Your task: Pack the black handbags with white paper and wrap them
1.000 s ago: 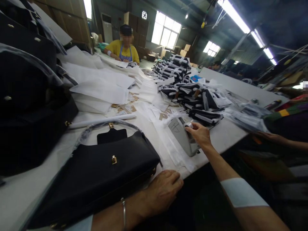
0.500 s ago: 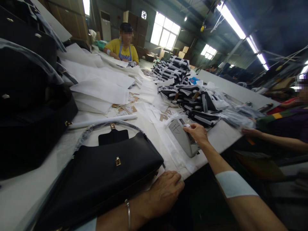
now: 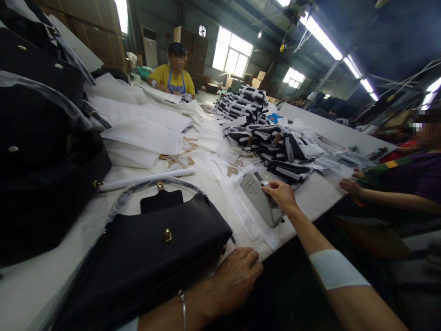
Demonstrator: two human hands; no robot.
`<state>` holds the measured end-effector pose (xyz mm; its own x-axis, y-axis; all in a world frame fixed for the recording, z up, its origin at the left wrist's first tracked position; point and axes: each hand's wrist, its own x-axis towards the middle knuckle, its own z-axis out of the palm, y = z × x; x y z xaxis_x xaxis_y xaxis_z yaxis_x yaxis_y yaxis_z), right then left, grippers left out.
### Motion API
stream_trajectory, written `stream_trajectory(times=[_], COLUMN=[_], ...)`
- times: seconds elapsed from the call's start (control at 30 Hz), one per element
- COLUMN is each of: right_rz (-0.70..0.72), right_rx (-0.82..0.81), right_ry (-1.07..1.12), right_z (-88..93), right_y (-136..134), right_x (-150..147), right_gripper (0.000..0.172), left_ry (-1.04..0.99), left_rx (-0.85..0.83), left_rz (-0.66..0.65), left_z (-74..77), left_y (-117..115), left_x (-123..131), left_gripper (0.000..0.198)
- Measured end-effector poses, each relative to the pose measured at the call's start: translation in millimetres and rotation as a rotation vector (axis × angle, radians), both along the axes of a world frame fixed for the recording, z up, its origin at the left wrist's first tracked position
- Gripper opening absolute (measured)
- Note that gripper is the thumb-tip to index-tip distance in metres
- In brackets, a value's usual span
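On the table in front of me lies a black handbag with a gold clasp, its flap thrown back and its handle wrapped in clear plastic. Along the bag's near right corner, my left hand rests at the table edge with fingers curled under; whatever they hold, if anything, is hidden. To the right stands a grey tape dispenser with a dark mark on its side. Above its upper end, my right hand pinches a small shiny piece of tape between thumb and finger.
More black bags are heaped at the left. White paper sheets and a white rod lie behind the handbag. A pile of black wrapped pieces sits further back. One co-worker is across the table, another at right.
The whole view has shifted slightly. Both my hands keep almost the same places at the handbag and the tape dispenser. The co-worker at right now shows two hands close together.
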<state>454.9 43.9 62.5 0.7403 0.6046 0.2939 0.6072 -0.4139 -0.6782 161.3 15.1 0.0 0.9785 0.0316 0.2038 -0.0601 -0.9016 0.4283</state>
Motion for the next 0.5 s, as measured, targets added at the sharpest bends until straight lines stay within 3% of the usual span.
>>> stream_trajectory(times=[0.33,0.5], right_rz=[0.070,0.142], right_rx=[0.044,0.054], right_ry=[0.187,0.269], right_z=[-11.0,-8.2], right_y=[0.1,-1.9], right_x=[17.1,22.2], right_gripper=[0.040,0.040], left_ry=[0.008,-0.008], left_rx=[-0.005,-0.005], left_rz=[-0.002,0.002], left_z=[2.6,1.7], left_y=[0.4,-0.2], left_x=[-0.1,0.1], left_gripper=[0.026,0.026])
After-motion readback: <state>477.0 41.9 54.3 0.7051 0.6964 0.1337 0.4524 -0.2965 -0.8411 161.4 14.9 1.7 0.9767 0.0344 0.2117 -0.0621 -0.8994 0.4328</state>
